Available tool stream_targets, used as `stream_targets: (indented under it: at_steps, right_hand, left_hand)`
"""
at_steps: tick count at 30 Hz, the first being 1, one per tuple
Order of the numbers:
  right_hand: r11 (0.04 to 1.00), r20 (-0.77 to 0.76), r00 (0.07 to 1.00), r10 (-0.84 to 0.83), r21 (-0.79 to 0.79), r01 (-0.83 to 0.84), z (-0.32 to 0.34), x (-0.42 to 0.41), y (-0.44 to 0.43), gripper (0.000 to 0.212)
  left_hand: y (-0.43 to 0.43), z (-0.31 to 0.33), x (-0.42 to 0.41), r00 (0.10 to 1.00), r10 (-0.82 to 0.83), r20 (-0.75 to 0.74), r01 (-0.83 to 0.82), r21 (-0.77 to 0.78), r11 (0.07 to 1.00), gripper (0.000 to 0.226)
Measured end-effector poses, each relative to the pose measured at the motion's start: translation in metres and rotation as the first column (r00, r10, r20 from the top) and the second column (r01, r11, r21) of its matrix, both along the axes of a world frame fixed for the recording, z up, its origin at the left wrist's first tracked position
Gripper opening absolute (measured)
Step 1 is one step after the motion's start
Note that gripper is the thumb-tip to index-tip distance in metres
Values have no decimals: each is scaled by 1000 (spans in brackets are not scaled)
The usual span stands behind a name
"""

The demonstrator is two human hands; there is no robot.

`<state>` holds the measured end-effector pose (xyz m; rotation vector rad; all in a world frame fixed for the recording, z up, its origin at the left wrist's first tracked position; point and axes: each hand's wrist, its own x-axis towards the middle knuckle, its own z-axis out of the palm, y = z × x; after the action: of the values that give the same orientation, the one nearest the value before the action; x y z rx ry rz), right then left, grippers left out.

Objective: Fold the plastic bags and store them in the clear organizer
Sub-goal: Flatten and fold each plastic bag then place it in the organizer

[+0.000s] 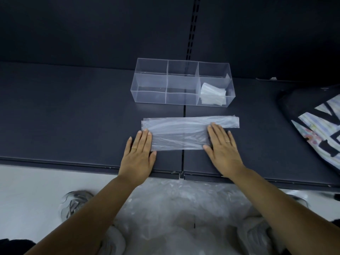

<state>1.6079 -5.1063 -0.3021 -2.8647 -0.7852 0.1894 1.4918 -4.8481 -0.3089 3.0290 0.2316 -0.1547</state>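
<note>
Both hands, left [138,153] and right [223,147], lie flat, fingers straight.

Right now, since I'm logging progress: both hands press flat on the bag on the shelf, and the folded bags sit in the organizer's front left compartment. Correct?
Not quite. The head view shows the folded bags in the front right compartment of the organizer, not the left. The rest holds: the left hand and right hand press flat on the bag on the shelf.

The shelf [73,116] is dark blue-grey. The organizer [150,97] is clear, and the bag [180,134] is milky and half transparent. The tote [316,126] is black with pale stripes and black letters. The rings [133,149] are gold
</note>
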Motion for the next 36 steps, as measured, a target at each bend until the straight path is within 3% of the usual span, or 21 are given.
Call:
stream_targets:
  at_steps: [4, 8, 12, 16, 18, 19, 22, 24, 26, 28, 29, 31, 33, 34, 36]
  right_hand:
    - [976, 90, 995, -35, 216, 14, 12, -6, -10, 37]
    - [969, 59, 997, -43, 246, 27, 19, -7, 0, 4]
    - [974, -90, 995, -51, 216, 69, 25, -2, 8, 8]
    - [942, -344, 939, -13, 311, 127, 44, 0, -6, 13]
    - [941, -343, 939, 4, 319, 113, 51, -1, -14, 7]
    - [942, -305, 952, -4, 319, 107, 54, -3, -16, 13]
    - [970, -250, 966, 64, 243, -2, 61, -15, -12, 86]
    - [980, -204, 965, 163, 143, -136, 55, -23, 0, 93]
    - [981, -133, 979, 153, 142, -134, 42, -25, 7, 63]
    - [932, -207, 978, -3, 354, 78, 36, -19, 9, 22]
    - [865, -314, 946, -77, 451, 220, 35, -14, 8, 8]
    - [738, -498, 855, -149, 519, 431, 35, -1, 5, 9]
    - [670, -595, 781, -190, 503, 546, 34, 9, 5, 13]
    - [652, -612, 760, -220, 487, 581, 33, 12, 7, 13]
    - [638, -603, 749, -275, 469, 611, 29, 17, 11, 19]
  left_hand:
    - [-2, 12, 3, 998, -64, 18, 65, -66, 996, 64]
    - [-32, 21, 17, 951, -305, 39, 308, -134, 942, 75]
    - [-53, 16, 32, 963, -262, 57, 268, -167, 949, 73]
    - [-54, 22, 39, 963, -202, 180, 228, -138, 964, 48]
    - [-56, 28, 37, 942, -215, 257, 253, -122, 960, 44]
    - [-58, 29, 35, 932, -233, 279, 267, -93, 959, 45]
    - [-64, 34, 27, 931, -248, 269, 266, -34, 963, 37]
    - [-68, 37, 23, 936, -244, 254, 261, -34, 965, 29]
    - [-67, 43, 23, 943, -241, 228, 251, -14, 968, 22]
    - [-56, 42, 25, 972, -189, 141, 199, -58, 978, 5]
    - [-46, 42, 26, 986, -103, 129, 123, -163, 979, 15]
    - [-23, 44, 26, 989, 136, 61, -90, -485, 870, 19]
    - [1, 47, 28, 947, 317, -47, -257, -703, 663, 15]
    - [11, 46, 29, 923, 374, -89, -313, -738, 598, 16]
    - [21, 45, 29, 887, 441, -135, -389, -733, 559, 20]
